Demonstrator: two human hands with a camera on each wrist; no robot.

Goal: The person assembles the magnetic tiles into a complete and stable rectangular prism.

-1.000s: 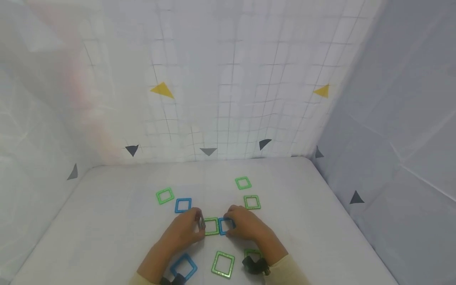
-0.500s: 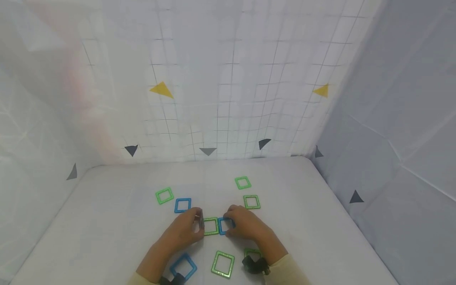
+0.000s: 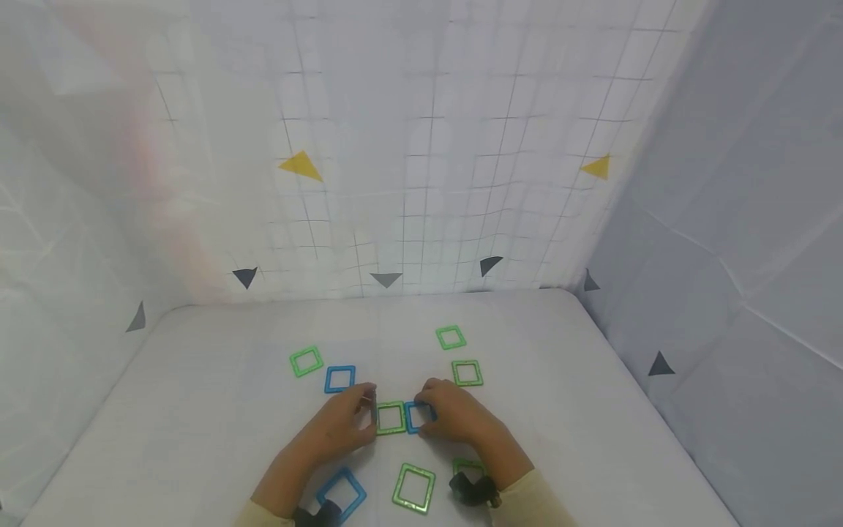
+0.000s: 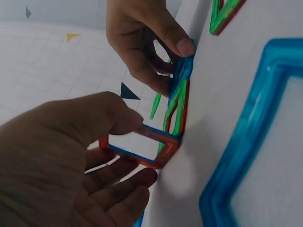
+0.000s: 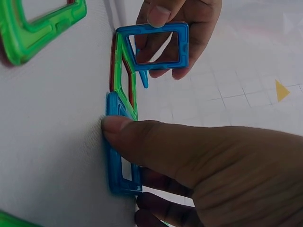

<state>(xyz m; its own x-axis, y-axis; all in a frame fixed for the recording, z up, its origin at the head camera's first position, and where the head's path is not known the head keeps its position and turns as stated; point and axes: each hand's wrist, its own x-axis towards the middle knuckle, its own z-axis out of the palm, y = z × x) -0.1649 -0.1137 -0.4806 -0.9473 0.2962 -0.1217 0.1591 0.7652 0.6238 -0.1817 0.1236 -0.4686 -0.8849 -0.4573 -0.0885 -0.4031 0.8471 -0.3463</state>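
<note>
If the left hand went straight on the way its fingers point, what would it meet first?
Likely the flat green square just ahead; the upright square in the left hand seems right at its edge, though contact is hard to judge.

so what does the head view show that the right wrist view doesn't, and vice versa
Only the head view: cream sleeves, the blue square beside the left wrist, and dark triangles on the backdrop.

Only the right wrist view: the blue face of the raised square in the left hand, nearly edge-on from the head, and the red lower edge of the middle green square.

Both: the left hand, the right hand and its gripped blue square, and that green square.
</note>
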